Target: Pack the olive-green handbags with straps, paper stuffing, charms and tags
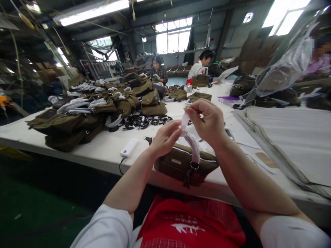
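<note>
- Through the head camera I see both bare hands meeting just above the bag (165, 164).
- My right hand (210, 120) is pinching: thumb and forefinger grip the upper end of a white strip (185, 120).
- My left hand (165, 137) is pinching too, thumb and fingertips pressed together at the strip's lower end, by the top of the handle (194, 148) — I can't tell whether it grips the handle as well.
- The bag, brown-green, sits at the tabletop's (103, 156) near edge, between my forearms. Its handle is wrapped in white and arches down to a metal ring; a dark tassel (192, 177) hangs below.
- From the bag, between nine and ten o'clock, a white box (129, 148) lies near, with a black cable (121, 166) running off the edge.
- Toward half past ten, black straps (143, 122) lie coiled — and past them spreads a big pile of similar bags (124, 103), many with white-wrapped handles.
- At one o'clock there's a purple piece (229, 98); nearer half past one, clear plastic (283, 69) hangs.
- Other people are well apart from me: one in plaid (161, 74) near half past eleven, one in white and red (193, 70) at twelve, one in pink (318, 65) at two.
</note>
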A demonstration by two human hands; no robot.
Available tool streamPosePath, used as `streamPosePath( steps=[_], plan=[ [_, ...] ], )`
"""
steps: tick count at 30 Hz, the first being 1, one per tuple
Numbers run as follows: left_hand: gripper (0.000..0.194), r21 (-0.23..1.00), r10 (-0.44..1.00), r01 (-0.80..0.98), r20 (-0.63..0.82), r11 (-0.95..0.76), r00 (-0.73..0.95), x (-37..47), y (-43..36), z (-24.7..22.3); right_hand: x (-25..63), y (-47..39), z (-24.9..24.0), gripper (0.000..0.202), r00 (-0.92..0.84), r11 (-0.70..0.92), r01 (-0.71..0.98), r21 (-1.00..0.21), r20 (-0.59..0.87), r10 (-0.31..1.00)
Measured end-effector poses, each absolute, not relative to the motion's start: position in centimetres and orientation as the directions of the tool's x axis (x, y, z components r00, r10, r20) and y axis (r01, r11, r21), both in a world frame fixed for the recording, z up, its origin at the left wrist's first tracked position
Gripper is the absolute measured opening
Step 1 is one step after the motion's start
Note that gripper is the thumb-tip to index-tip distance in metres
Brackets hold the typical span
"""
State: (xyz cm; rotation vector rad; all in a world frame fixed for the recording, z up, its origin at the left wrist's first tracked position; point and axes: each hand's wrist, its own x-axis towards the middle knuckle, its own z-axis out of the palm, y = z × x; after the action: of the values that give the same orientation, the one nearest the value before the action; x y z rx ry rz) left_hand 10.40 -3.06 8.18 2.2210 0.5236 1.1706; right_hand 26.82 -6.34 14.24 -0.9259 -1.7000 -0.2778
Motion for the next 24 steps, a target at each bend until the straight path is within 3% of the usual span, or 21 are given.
streamPosePath(
  steps=[4, 10, 13, 19, 24],
  plan=[
    [0.032, 0.648, 0.602, 0.180, 0.519, -0.740, 0.607, 11.2, -2.6, 8.4, 26.6, -6.0, 13.8, 0.024, -0.069, 0.665, 0.692, -0.282, 0.891, 0.450],
    [0.032, 0.589, 0.633, 0.255, 0.624, -0.766, 0.459, 11.3, -1.9, 6.6, 27.1, -5.3, 11.2, 0.023, -0.094, 0.652, 0.530, -0.542, 0.727, 0.681],
    [0.031, 0.557, 0.619, 0.274, 0.669, -0.784, 0.411, 11.7, -1.9, 6.4, 26.8, -5.0, 11.0, 0.025, -0.172, 0.667, 0.547, -0.506, 0.712, 0.681],
    [0.031, 0.479, 0.577, 0.334, 0.745, -0.812, 0.335, 12.5, -1.8, 6.2, 25.7, -5.3, 12.5, 0.027, -0.158, 0.672, 0.653, -0.350, 0.805, 0.572],
    [0.033, 0.422, 0.560, 0.397, 0.750, -0.815, 0.353, 12.2, -1.7, 6.1, 27.6, -6.0, 11.8, 0.023, -0.124, 0.669, 0.569, -0.478, 0.754, 0.645]
  ],
)
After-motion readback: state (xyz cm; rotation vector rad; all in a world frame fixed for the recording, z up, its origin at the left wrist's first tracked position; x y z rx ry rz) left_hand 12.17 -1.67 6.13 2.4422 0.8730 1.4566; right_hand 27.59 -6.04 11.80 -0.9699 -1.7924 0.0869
